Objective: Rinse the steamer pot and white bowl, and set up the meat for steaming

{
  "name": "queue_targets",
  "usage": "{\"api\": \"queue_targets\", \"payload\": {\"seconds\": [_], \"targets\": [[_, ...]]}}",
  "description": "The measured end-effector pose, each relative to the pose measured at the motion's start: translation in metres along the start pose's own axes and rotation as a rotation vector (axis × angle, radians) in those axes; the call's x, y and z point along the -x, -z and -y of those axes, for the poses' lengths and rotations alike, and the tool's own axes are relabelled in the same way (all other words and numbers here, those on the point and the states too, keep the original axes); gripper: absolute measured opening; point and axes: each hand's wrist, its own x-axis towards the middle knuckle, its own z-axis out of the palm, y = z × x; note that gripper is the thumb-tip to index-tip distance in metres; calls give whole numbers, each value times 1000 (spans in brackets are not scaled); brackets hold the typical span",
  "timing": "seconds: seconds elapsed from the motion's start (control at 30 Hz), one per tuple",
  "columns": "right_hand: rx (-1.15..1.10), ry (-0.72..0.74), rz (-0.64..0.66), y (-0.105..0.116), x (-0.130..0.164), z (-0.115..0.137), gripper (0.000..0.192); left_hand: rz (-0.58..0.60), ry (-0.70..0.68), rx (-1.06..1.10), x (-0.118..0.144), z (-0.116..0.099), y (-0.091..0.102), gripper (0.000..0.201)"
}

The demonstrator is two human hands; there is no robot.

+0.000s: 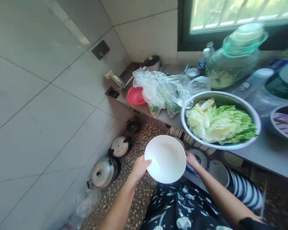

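Observation:
A round white bowl (165, 159) is held up in front of my body, its inside facing me and nothing in it. My left hand (140, 166) grips its left rim, thumb over the edge and fingers underneath. Against the bowl's right edge is my right hand (192, 160), close to the shelf of dishes. Its fingers are mostly hidden behind the bowl, so I cannot tell whether they grip the rim or a dish. Just behind that hand lie blue-rimmed plates (204, 158), and a row of stacked dishes (175, 132) stands on the shelf.
A metal basin of cabbage leaves (257, 123) rests near the counter edge. Plastic bags of greens (156, 92), a red basket (135, 95) and a large glass jar (230, 64) share the counter. Lidded pots (102, 174) stand on the floor along the left wall. Striped bowls (246, 187) fill the lower shelf.

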Motion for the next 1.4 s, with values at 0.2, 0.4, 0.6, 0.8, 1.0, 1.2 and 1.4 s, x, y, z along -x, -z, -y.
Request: {"api": "queue_targets", "payload": {"seconds": [0.2, 0.4, 0.6, 0.8, 1.0, 1.2, 1.4], "targets": [[-515, -58, 12, 85, 111, 37, 50, 324, -152, 50, -4, -46, -48, 18], [-639, 99, -63, 149, 206, 81, 59, 574, -366, -225, 4, -108, -135, 16], [-864, 375, -358, 241, 249, 57, 62, 759, -556, -269, 58, -183, -266, 45], [-1095, 456, -618, 375, 265, -6, 64, 1221, -302, 186, 144, -197, -459, 71], [-946, 213, -567, 571, 264, -67, 42, 1063, -41, 369, 171, -222, -648, 62], [-342, 98, -1055, 827, 233, -103, 40, 1004, 77, 347, 173, -261, -766, 63], [700, 453, -968, 990, 163, -68, 55, 1015, 141, 543, 175, -283, -881, 73]]}}
